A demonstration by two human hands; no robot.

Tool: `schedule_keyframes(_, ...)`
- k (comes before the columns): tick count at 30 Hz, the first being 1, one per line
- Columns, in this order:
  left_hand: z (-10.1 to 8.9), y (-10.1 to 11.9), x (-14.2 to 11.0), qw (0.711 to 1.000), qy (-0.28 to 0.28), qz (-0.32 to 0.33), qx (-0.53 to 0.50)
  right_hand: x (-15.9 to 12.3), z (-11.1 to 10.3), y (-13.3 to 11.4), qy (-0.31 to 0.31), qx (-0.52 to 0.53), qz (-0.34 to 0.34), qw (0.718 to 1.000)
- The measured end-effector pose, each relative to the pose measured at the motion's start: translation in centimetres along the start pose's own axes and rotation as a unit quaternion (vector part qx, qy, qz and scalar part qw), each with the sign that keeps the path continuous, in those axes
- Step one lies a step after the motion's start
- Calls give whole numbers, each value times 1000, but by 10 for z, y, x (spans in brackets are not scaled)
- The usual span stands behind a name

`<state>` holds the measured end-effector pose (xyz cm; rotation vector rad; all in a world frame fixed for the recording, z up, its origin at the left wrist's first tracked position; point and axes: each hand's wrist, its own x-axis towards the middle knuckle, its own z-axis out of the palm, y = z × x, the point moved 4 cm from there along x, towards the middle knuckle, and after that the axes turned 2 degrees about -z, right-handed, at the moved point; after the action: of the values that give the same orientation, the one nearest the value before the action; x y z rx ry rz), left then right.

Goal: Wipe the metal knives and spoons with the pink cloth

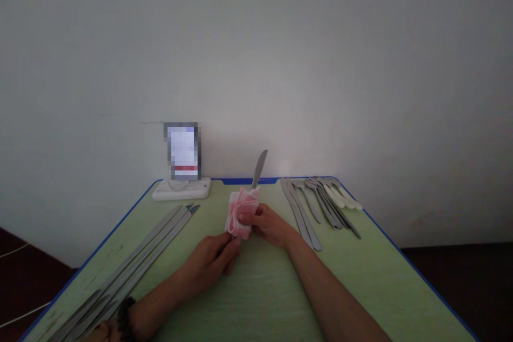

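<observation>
The left hand point(217, 254) grips the lower end of a slim silver metal knife point(259, 169) — blade up above the pale-green table point(260, 291) — the right hand point(269, 225) pinching folded pink-and-white cloth point(240, 206) around it. Likely stiff, slick; hold the handle.

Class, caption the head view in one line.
A knife rises from a pink-and-white cloth held in the right hand, left hand at its lower edge, cutlery either side.

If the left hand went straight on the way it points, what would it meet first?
Most likely the pink-and-white cloth, right ahead of the left hand; whether they touch is unclear.
</observation>
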<state>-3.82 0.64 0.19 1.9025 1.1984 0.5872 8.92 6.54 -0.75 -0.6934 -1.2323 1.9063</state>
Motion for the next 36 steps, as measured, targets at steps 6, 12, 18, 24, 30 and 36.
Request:
schedule_keyframes(6, 1, 0, 1, 1000, 3, 2, 5, 1, -2, 2, -6, -10, 0, 1000)
schedule_keyframes(12, 0, 2, 0, 1000, 1, 5, 22, 2, -3, 4, -2, -12, 0, 1000)
schedule_keyframes(18, -2, 5, 0, 1000, 0, 9, 25, 1, -2, 3, -7, -5, -4, 1000)
schedule_keyframes(24, 1, 3, -1, 996, -27, 10, 83, 1, -2, -1, 57, 53, -23, 997)
schedule_keyframes(30, 1, 6, -5, 992, -28, 45, 114, 10, -19, -7, 206, 184, -131, 952)
schedule_keyframes(36, -2, -1, -1, 998, -11, 3, -68, 7, -10, -6, 146, 106, -92, 979)
